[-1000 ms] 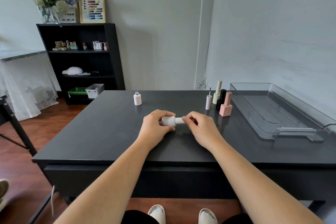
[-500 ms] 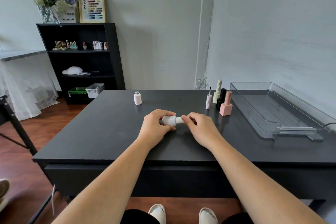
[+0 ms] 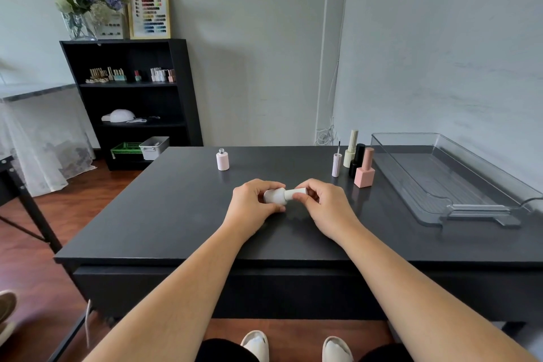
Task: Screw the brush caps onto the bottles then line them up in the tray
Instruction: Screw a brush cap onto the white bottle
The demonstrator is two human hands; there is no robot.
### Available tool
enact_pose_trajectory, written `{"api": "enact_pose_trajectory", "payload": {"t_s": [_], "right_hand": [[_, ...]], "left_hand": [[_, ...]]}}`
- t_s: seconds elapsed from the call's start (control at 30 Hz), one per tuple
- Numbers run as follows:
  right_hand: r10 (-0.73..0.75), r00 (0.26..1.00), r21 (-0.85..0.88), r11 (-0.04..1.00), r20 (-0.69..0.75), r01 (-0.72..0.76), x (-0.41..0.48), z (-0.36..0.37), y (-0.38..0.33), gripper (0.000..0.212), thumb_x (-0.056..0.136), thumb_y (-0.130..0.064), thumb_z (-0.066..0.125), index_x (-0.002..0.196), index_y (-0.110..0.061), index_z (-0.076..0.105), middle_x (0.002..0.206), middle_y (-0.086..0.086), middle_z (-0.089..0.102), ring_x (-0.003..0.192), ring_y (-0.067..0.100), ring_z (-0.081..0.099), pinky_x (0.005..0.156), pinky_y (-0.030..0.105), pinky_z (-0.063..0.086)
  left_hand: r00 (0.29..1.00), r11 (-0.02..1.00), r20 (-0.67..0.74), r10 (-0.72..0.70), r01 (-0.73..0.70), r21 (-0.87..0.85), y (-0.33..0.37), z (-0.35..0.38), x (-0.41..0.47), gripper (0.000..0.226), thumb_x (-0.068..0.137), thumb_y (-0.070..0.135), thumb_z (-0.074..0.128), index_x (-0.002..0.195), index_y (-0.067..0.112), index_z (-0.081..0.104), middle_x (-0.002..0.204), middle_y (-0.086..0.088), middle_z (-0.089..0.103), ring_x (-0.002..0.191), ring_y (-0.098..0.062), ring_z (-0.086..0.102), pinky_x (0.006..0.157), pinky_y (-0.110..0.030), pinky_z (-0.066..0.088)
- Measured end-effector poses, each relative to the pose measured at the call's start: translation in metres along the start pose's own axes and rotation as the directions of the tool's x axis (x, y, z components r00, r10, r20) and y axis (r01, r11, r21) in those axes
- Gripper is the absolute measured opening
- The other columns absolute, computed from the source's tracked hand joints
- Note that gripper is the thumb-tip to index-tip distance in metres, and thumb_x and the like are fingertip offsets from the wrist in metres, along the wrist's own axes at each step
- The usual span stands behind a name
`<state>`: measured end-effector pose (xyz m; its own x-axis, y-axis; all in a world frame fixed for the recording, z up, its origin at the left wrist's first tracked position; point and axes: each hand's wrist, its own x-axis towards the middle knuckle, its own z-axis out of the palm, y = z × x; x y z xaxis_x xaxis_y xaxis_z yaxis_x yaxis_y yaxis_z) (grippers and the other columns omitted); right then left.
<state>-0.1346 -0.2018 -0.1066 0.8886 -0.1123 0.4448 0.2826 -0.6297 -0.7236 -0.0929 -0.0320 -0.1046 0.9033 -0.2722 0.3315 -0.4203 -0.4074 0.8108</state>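
Observation:
I hold a white bottle (image 3: pixel 274 196) on its side just above the middle of the black table (image 3: pixel 164 214). My left hand (image 3: pixel 254 204) grips its body. My right hand (image 3: pixel 326 206) pinches its white brush cap (image 3: pixel 296 193), which sits on the bottle's neck. An uncapped pale pink bottle (image 3: pixel 222 159) stands at the back left. A loose pale cap (image 3: pixel 336 164) stands upside down with its brush pointing up. Beside it stand a cream bottle (image 3: pixel 351 148), a black bottle (image 3: pixel 356 159) and a pink square bottle (image 3: pixel 364 170), all capped. The clear tray (image 3: pixel 470 203) lies empty at the right.
A black shelf unit (image 3: pixel 182 91) with small bottles stands against the back wall at left, with flowers and frames on top. A dark stand (image 3: pixel 26 200) is at the far left. The wall runs close behind the tray.
My right fingers have shifted slightly around the cap while the left hand keeps the bottle in place. Everything else on the table is where it was.

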Motion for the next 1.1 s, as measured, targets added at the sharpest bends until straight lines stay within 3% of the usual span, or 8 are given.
{"api": "enact_pose_trajectory", "payload": {"t_s": [0.27, 0.57, 0.6, 0.67, 0.73, 0.77, 0.83, 1.1], "right_hand": [[0.029, 1.000, -0.017, 0.999, 0.010, -0.029, 0.001, -0.003, -0.003, 0.006, 0.087, -0.025, 0.065, 0.088, -0.021, 0.070, 0.062, -0.010, 0.053, 0.054, 0.003, 0.045, 0.053, 0.008, 0.036], [-0.036, 0.999, -0.150, 0.988, 0.040, 0.041, 0.034, -0.041, -0.020, 0.007, 0.086, -0.032, 0.063, 0.085, -0.025, 0.065, 0.070, -0.010, 0.056, 0.062, -0.003, 0.048, 0.067, -0.001, 0.028], [-0.009, 1.000, -0.209, 0.978, 0.028, 0.015, 0.042, -0.047, -0.020, 0.011, 0.086, -0.038, 0.060, 0.084, -0.028, 0.064, 0.072, -0.012, 0.058, 0.065, -0.002, 0.049, 0.078, 0.002, 0.021], [0.026, 0.999, -0.290, 0.957, 0.037, -0.014, 0.056, -0.058, -0.022, 0.014, 0.086, -0.044, 0.057, 0.085, -0.030, 0.060, 0.076, -0.016, 0.060, 0.071, 0.001, 0.052, 0.091, 0.029, 0.025], [-0.038, 0.997, -0.249, 0.967, 0.074, 0.055, 0.071, -0.068, -0.027, 0.011, 0.087, -0.033, 0.060, 0.079, -0.025, 0.058, 0.070, -0.014, 0.057, 0.064, 0.007, 0.052, 0.076, 0.020, 0.038], [-0.079, 0.994, -0.254, 0.962, 0.078, 0.096, 0.078, -0.073, -0.030, 0.011, 0.087, -0.027, 0.062, 0.078, -0.022, 0.057, 0.066, -0.015, 0.054, 0.061, 0.007, 0.050, 0.064, 0.009, 0.036], [-0.117, 0.990, -0.297, 0.945, 0.084, 0.137, 0.095, -0.081, -0.034, 0.010, 0.087, -0.023, 0.063, 0.080, -0.018, 0.057, 0.065, -0.015, 0.051, 0.059, 0.004, 0.046, 0.053, 0.009, 0.033], [-0.015, 0.987, -0.473, 0.876, 0.162, 0.092, 0.158, -0.093, -0.017, 0.011, 0.086, -0.020, 0.064, 0.091, -0.011, 0.062, 0.083, -0.001, 0.058, 0.076, 0.018, 0.051, 0.062, 0.027, 0.036]], "left_hand": [[1.000, 1.000, -0.023, 0.009, -0.009, 0.011, 0.003, 0.001, -0.001, 0.040, 0.062, 0.011, 0.083, 0.094, 0.033, 0.071, 0.094, 0.011, 0.066, 0.086, -0.009, 0.062, 0.070, -0.007, 0.047], [0.998, 1.000, -0.060, 0.014, -0.015, -0.014, 0.001, -0.013, 0.010, 0.054, 0.058, 0.027, 0.088, 0.106, 0.033, 0.062, 0.097, 0.015, 0.064, 0.094, 0.005, 0.059, 0.077, -0.010, 0.043], [0.996, 1.000, -0.088, 0.005, -0.006, -0.009, -0.001, -0.018, 0.014, 0.054, 0.059, 0.028, 0.088, 0.105, 0.033, 0.062, 0.097, 0.016, 0.063, 0.094, 0.006, 0.058, 0.076, -0.010, 0.042], [0.989, 1.000, -0.147, -0.010, 0.014, 0.020, -0.007, -0.029, 0.022, 0.049, 0.062, 0.028, 0.086, 0.105, 0.032, 0.061, 0.099, 0.016, 0.061, 0.096, 0.004, 0.057, 0.078, -0.010, 0.041], [0.980, 0.997, -0.199, -0.013, 0.028, 0.074, -0.011, -0.040, 0.034, 0.046, 0.066, 0.024, 0.083, 0.107, 0.027, 0.062, 0.103, 0.011, 0.061, 0.099, -0.001, 0.056, 0.085, -0.018, 0.043], [0.976, 0.993, -0.220, -0.007, 0.032, 0.110, -0.013, -0.046, 0.040, 0.046, 0.068, 0.022, 0.082, 0.109, 0.025, 0.062, 0.105, 0.008, 0.060, 0.101, -0.005, 0.055, 0.089, -0.021, 0.044], [0.967, 0.983, -0.256, 0.008, 0.039, 0.178, -0.015, -0.057, 0.054, 0.045, 0.072, 0.021, 0.079, 0.113, 0.020, 0.062, 0.111, 0.003, 0.060, 0.106, -0.010, 0.054, 0.095, -0.029, 0.045], [0.948, 0.930, -0.287, -0.140, 0.225, 0.290, -0.037, -0.073, 0.103, 0.062, 0.074, 0.024, 0.076, 0.129, 0.014, 0.049, 0.131, -0.008, 0.049, 0.125, -0.024, 0.043, 0.099, -0.032, 0.034]]}}
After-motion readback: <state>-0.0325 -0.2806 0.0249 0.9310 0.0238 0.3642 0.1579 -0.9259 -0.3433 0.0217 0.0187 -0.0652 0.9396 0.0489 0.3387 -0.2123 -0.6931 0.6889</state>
